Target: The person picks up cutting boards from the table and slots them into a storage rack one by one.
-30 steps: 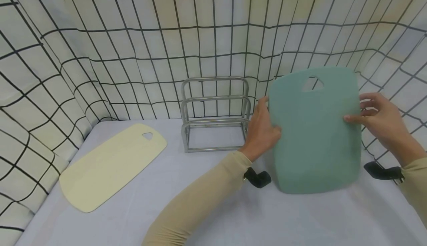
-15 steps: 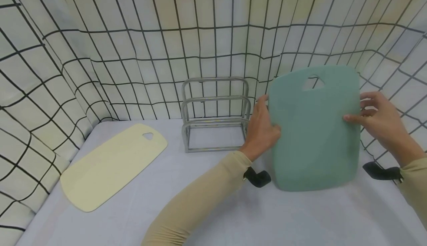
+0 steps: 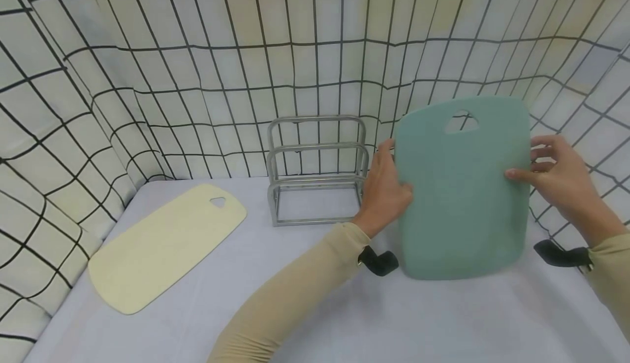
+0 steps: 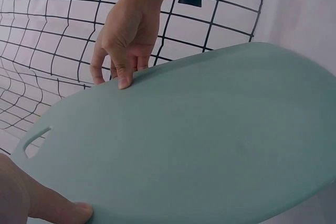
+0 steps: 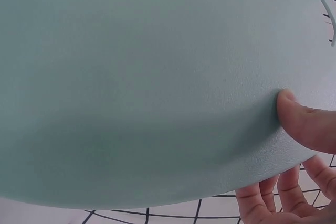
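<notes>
Tabletop (image 3: 192, 319): left hand (image 3: 385, 194), right hand (image 3: 566, 180) grip green board (image 3: 458, 204)

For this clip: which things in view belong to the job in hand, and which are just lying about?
In the job:
green cutting board
left hand and right hand, gripping its side edges

Lying about, apparently:
pale yellow cutting board, flat on the table
metal rack, standing between the boards

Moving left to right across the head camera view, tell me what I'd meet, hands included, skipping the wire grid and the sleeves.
Pale yellow board, metal rack, left hand, green board, right hand.
</notes>
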`<control>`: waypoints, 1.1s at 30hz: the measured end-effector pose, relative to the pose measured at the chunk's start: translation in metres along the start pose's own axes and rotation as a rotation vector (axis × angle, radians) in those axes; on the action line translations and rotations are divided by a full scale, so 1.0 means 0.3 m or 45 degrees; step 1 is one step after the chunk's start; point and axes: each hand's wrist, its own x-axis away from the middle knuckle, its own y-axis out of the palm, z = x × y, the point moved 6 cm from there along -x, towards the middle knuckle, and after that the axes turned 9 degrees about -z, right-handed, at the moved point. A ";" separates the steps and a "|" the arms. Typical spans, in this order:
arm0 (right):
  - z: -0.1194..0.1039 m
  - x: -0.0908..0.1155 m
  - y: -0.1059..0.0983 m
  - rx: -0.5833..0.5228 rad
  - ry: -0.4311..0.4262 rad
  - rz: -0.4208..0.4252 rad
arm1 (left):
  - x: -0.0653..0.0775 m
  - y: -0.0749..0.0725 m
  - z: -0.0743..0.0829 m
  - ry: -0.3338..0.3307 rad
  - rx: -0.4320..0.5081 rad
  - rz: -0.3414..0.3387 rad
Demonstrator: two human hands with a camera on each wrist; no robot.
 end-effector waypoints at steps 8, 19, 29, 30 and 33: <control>-0.007 0.005 -0.002 -0.023 -0.001 0.008 | -0.003 -0.005 0.006 0.029 0.006 0.016; -0.014 0.010 0.000 -0.029 -0.017 0.018 | -0.006 -0.010 0.003 0.036 0.019 0.025; -0.016 0.019 -0.006 -0.044 -0.007 0.044 | -0.009 -0.016 0.016 0.072 -0.031 0.054; -0.017 0.020 -0.007 -0.045 -0.008 0.049 | -0.010 -0.016 0.018 0.077 -0.033 0.057; -0.019 0.022 -0.009 -0.045 -0.006 0.061 | -0.010 -0.018 0.022 0.091 -0.038 0.060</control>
